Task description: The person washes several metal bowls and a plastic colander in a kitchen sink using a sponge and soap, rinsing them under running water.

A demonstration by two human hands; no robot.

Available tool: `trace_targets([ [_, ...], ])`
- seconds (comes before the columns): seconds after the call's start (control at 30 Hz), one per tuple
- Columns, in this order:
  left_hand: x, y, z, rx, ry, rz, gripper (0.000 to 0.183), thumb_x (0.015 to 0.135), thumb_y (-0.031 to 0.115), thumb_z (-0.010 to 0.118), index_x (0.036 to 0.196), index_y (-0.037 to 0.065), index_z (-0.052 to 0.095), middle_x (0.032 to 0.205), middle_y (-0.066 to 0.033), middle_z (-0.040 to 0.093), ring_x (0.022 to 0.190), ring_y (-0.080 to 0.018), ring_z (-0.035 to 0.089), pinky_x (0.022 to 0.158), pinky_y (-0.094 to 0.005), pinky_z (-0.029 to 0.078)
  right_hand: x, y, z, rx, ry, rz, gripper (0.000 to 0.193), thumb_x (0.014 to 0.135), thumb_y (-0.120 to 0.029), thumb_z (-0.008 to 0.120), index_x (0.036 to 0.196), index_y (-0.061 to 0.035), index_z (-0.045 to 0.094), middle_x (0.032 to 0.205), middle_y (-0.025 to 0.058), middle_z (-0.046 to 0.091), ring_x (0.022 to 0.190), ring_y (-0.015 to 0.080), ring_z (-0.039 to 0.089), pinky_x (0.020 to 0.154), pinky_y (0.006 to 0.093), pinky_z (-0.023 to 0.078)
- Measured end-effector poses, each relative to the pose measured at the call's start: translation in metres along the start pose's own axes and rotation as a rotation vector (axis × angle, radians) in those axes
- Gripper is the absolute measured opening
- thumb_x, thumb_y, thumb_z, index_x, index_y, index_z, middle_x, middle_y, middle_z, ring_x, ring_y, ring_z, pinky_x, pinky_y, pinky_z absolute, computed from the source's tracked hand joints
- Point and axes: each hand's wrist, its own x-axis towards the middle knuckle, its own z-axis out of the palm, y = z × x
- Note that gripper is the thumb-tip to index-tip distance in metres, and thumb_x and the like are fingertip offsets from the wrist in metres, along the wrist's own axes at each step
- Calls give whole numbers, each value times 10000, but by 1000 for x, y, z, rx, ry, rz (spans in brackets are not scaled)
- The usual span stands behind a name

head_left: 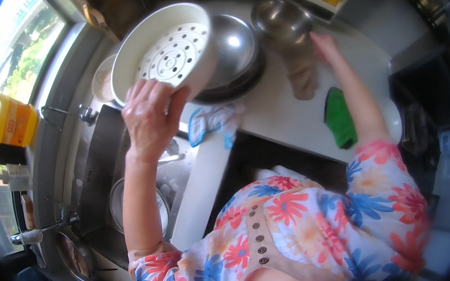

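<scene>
Head view: left hand (151, 114) grips a round, white, hole-punched basket (167, 51)

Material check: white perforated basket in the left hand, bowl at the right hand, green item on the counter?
White perforated basket: probably plastic, smooth satin finish; uniform off-white, thick wall. Coated metal not ruled out.
Bowl: likely stainless steel, polished; grey with bright reflections.
Green item: maybe fabric or foam, matte; flat colour, no highlights. Can't tell which.

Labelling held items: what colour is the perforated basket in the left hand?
The perforated basket is off-white, seen best in the head view.
</scene>
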Motion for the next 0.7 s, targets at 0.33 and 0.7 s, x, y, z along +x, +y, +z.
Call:
trace_targets([
  [0.33, 24, 1, 78, 138, -381, 96, 171, 743, 219, 591, 666, 85, 519, 666, -39, 520, 712, -192, 476, 717, -336, 354, 68, -10, 2, -178, -140, -56, 172, 694, -159, 550, 604, -16, 520, 521, 77, 537, 369, 157, 477, 324, 280, 359],
  [0.7, 16, 18, 75, 239, -355, -45, 230, 673, 192, 641, 869, 90, 577, 912, -72, 549, 964, -253, 473, 882, -416, 308, 68, 22, -21, 458, -273, 156, 112, 651, -96, 571, 586, -70, 483, 523, 54, 481, 389, 173, 416, 341, 286, 313],
])
